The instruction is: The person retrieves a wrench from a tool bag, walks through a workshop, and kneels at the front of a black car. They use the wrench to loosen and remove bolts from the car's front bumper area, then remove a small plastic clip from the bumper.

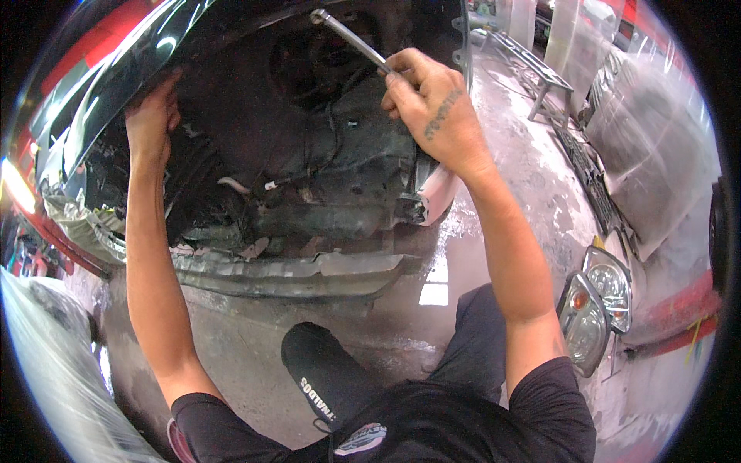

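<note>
My right hand (432,108) is closed around the handle of a chrome wrench (351,37), whose rounded head points up and left in front of the dark cavity. On the left, my left hand (154,119) is raised against the dark inner side of a glossy black car body panel (127,46). Its index finger stretches upward and the other fingers are partly curled; no tool shows in it. Between the hands lies the exposed, dirty car underbody (309,154), with a thin cable and a pale tube end. Deep shadow hides what the left fingertips touch.
A ragged grey lower panel edge (293,274) runs below the cavity. Two headlights (598,309) lie on the floor at right, near a plastic-wrapped panel (656,147) and a metal stand (532,65). Clear plastic sheeting (54,370) covers something at lower left.
</note>
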Tool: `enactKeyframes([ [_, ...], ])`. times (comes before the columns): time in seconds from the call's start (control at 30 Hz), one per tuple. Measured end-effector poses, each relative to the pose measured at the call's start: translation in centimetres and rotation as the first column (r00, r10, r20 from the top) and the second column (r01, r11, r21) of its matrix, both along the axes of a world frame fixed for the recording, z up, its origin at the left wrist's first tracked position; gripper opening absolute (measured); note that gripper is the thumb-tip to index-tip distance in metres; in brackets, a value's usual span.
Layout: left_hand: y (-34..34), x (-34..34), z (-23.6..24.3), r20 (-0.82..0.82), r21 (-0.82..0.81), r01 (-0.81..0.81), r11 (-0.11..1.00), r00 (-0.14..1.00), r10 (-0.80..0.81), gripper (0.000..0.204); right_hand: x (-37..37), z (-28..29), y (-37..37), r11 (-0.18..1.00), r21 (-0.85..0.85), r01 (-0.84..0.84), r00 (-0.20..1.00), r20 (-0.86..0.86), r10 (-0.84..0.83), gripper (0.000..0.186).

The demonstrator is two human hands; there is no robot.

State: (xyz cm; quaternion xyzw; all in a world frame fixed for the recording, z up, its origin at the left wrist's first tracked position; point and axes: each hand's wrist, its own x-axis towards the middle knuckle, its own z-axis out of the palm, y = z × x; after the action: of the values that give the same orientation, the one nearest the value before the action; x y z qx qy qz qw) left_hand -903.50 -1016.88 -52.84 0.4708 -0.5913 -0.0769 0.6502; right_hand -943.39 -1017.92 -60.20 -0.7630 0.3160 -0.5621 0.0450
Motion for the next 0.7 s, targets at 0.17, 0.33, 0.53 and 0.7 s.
enactKeyframes([
  [0.17,-0.3,-0.9,0.3,0.452,-0.599,-0.314,0.737,0.627,0.635,0.017,-0.3,0.2,0.0,0.987,0.059,-0.148,0.980,0.144,0.138,0.026],
  [0.33,0.6,-1.3,0.1,-0.106,0.067,-0.018,0.998,0.994,0.025,0.013,-0.2,0.0,-0.3,0.994,0.044,-0.104,0.991,0.084,0.100,0.024],
  [0.53,-0.8,0.4,0.2,0.509,-0.286,-0.371,0.884,0.722,0.468,0.021,-0.1,-0.1,-0.2,1.000,-0.016,-0.025,0.999,-0.027,0.024,0.026],
  [0.7,-1.7,-0.2,0.0,0.412,-0.682,-0.242,0.690,0.652,0.636,0.033,0.0,0.1,0.4,0.991,0.090,-0.098,0.995,0.033,0.095,0.028],
])
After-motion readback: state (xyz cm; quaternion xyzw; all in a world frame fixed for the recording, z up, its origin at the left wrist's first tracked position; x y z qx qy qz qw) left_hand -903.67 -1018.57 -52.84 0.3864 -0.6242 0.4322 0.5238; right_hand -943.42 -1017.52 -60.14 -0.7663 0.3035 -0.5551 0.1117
